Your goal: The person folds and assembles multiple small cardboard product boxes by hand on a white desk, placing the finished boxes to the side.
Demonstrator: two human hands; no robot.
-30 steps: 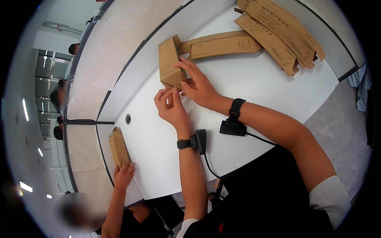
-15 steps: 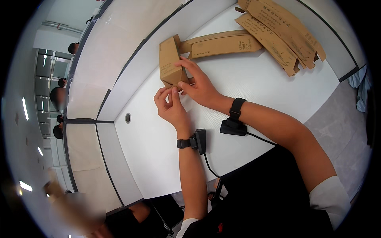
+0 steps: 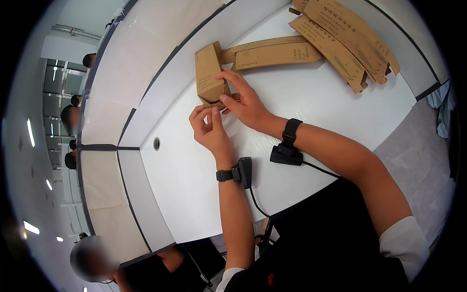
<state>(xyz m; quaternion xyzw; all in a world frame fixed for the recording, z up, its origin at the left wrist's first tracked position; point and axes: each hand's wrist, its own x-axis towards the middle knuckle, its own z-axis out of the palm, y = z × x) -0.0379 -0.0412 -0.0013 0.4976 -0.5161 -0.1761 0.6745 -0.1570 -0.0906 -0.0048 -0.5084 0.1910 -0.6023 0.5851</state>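
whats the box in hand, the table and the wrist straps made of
Box: matte brown cardboard, most likely, from its dull kraft colour and creased folds. Table: perhaps white laminate; it looks smooth, with faint grain-like streaks. Wrist straps: matte black, curving snugly, maybe fabric or rubber; too small to tell.

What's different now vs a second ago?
A co-worker's hand took the slim brown cardboard carton off the left edge of the white table, toward lower left; neither shows now. Near end of the brown rectangular cardboard box looks slightly more open. Left hand and right hand stay on it; flat brown cardboard cartons haven't moved.
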